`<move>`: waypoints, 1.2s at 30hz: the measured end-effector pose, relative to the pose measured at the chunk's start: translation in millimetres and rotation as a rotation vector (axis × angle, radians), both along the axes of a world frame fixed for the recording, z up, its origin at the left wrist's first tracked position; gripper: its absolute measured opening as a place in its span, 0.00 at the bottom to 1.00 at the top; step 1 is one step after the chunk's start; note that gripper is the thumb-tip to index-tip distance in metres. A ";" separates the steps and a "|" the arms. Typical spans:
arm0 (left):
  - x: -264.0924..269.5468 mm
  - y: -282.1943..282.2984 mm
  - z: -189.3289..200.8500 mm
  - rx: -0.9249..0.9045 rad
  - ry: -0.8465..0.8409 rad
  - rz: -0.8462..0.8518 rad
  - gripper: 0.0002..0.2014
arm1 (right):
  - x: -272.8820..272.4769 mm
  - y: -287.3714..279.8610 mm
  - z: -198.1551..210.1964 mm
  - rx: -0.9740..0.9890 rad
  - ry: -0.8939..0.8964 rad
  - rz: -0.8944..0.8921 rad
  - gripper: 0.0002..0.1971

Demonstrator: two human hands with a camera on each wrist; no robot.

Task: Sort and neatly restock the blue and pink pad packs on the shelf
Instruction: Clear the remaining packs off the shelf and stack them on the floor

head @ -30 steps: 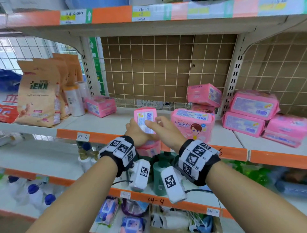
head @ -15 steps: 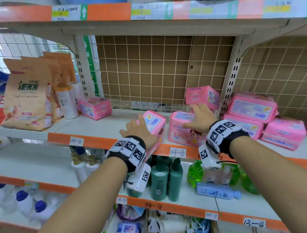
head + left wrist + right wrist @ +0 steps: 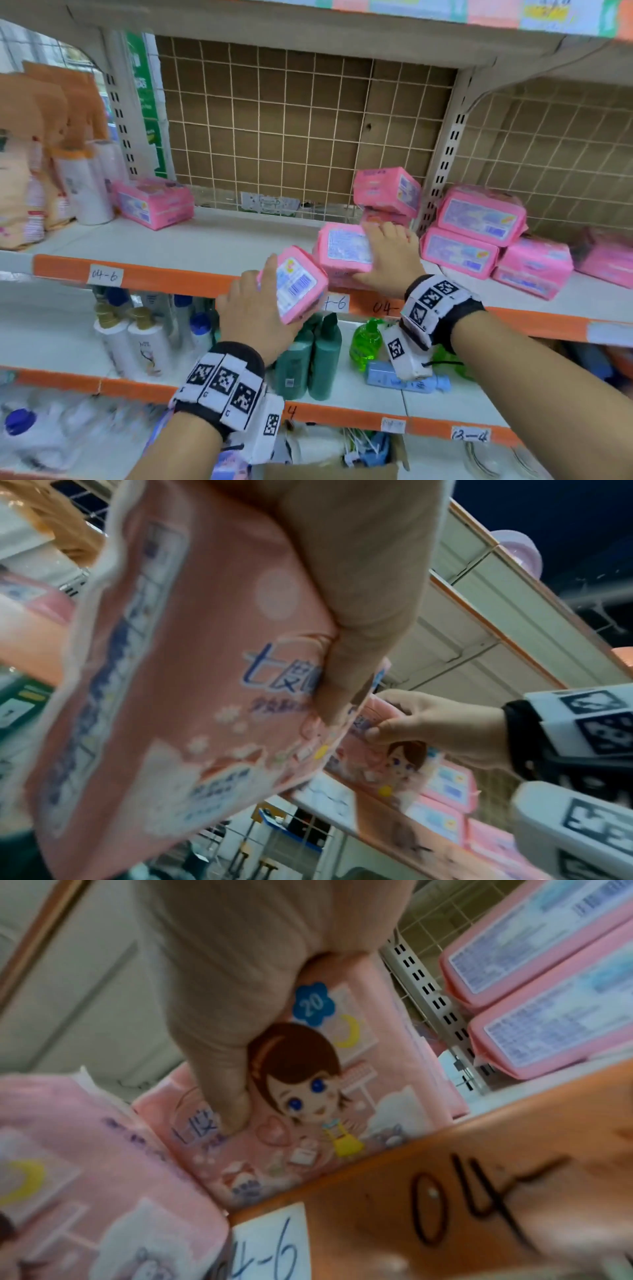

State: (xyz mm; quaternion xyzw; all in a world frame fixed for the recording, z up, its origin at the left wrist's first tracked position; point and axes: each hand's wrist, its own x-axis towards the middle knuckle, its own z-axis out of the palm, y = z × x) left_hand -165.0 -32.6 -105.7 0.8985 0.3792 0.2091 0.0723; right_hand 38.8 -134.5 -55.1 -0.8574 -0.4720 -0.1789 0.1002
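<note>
A small pink pad pack (image 3: 298,284) hangs tilted at the shelf's orange front edge (image 3: 144,277), its barcode face up. My left hand (image 3: 270,294) grips it, thumb on its left side; in the left wrist view the thumb (image 3: 359,588) presses the pack's printed face (image 3: 188,683). To its right, a pink pack with a cartoon girl (image 3: 342,253) stands at the shelf front. My right hand (image 3: 371,253) holds that pack, fingers over the top and thumb (image 3: 222,1020) on the front (image 3: 308,1096). No blue pack shows on this shelf.
More pink packs lie at the back left (image 3: 154,202), stacked behind my right hand (image 3: 387,188), and piled in the right bay (image 3: 479,216). Brown bags and white bottles (image 3: 85,185) stand at far left. A slotted upright (image 3: 442,164) divides the bays. Bottles (image 3: 322,356) fill the shelf below.
My right hand left the small pack, moved right and took hold of the cartoon-girl pack. The left hand alone now holds the small pack, tilted at the shelf edge.
</note>
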 end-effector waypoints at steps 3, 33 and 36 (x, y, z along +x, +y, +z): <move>-10.2 -42.3 -24.0 -0.129 -0.058 -0.088 0.54 | -8.9 -46.3 -3.8 0.159 0.031 0.103 0.43; 119.4 -396.2 -666.1 -0.418 0.964 -0.739 0.46 | 96.5 -399.1 -698.8 -0.836 0.794 -0.181 0.42; 133.8 -398.7 -731.3 -0.285 0.872 -0.831 0.42 | 110.0 -376.6 -765.0 -0.789 0.738 -0.148 0.43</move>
